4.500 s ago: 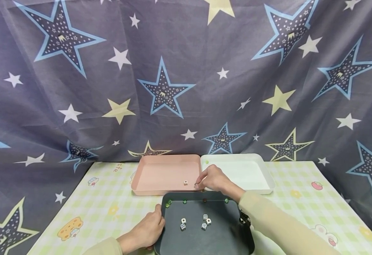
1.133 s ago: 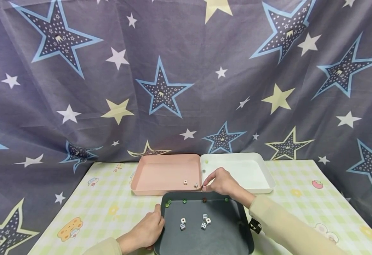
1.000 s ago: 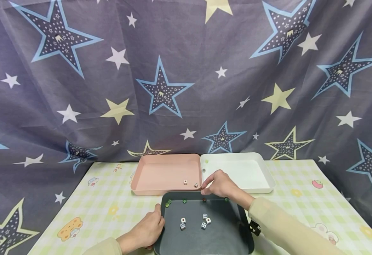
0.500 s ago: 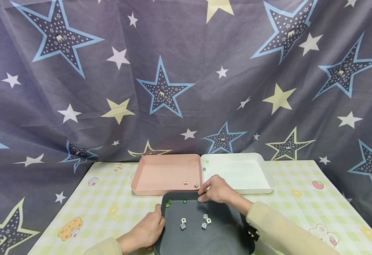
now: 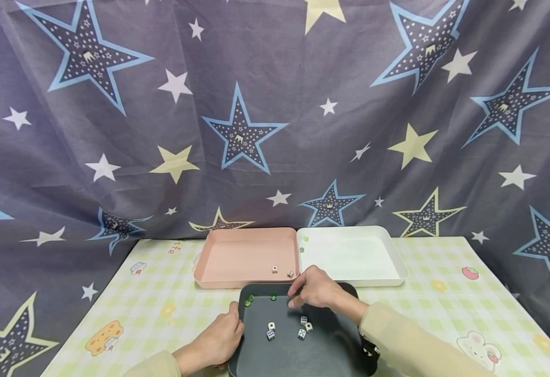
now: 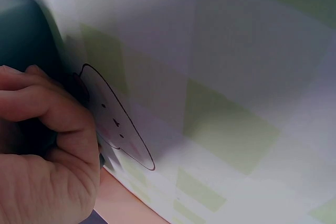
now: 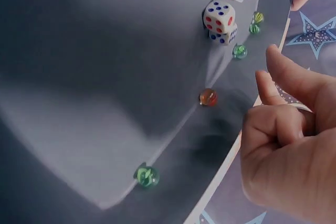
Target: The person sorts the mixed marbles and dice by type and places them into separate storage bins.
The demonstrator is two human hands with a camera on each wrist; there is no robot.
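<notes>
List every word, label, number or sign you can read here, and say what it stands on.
"...fe", probably: the end of a short slanted word on the tablecloth, near its far left corner; the start is too small to read.
Dice: red and blue pips, no numerals.
Pink tray, white tray, dark tray: no lettering visible.
Curtain: stars and crowns, no words visible.

Bottom centre: front tray (image 5: pixel 322 358), dice (image 5: pixel 271 334) inside, marbles (image 5: pixel 273 297) along far side. Behind: left tray (image 5: pixel 244 256) holding two dice (image 5: pixel 275 269), right tray (image 5: pixel 355 256) holding two marbles (image 5: pixel 305 239).
</notes>
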